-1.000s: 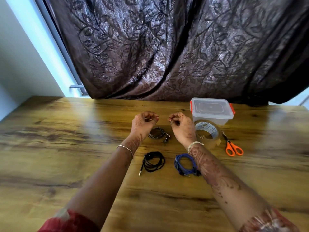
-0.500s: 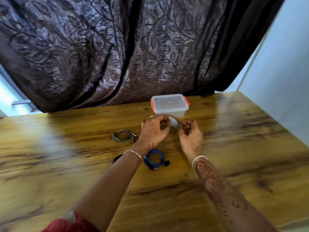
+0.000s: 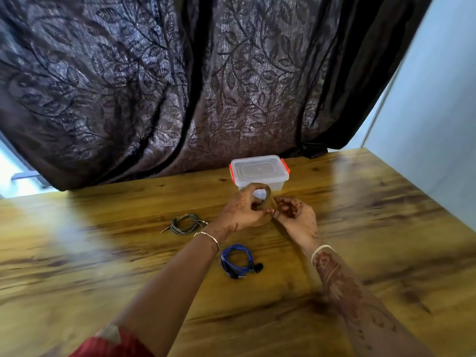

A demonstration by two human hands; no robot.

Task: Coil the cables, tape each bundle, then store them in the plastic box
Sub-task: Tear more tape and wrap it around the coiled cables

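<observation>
Tape roll point(image 3: 268, 195), brown and translucent, is held upright just above the tabletop point(image 3: 373, 228). The left hand point(image 3: 240, 211) grips it, fingers point(image 3: 253, 189) curled over its top rim and thumb hooked into the core, which hides most of the ring. The right hand point(image 3: 296, 217) has its fingers curled, fingertips point(image 3: 270, 211) against the roll's right edge; blur keeps me from telling whether they pinch a tape end. Just beyond the roll stands a clear plastic box with orange latches point(image 3: 258, 171), lid on, its near wall partly covered by the roll and the left hand. Left of the hands lies a grey coiled cable point(image 3: 185, 224), plugs sticking out. Nearer, between the two forearms, lies a blue coiled cable with black plugs point(image 3: 237, 261), just beside the left wrist with its thin metal bangle point(image 3: 208, 238). The right wrist wears a white bangle point(image 3: 320, 251). A dark brown leaf-patterned curtain point(image 3: 180, 86) hangs along the far edge.
</observation>
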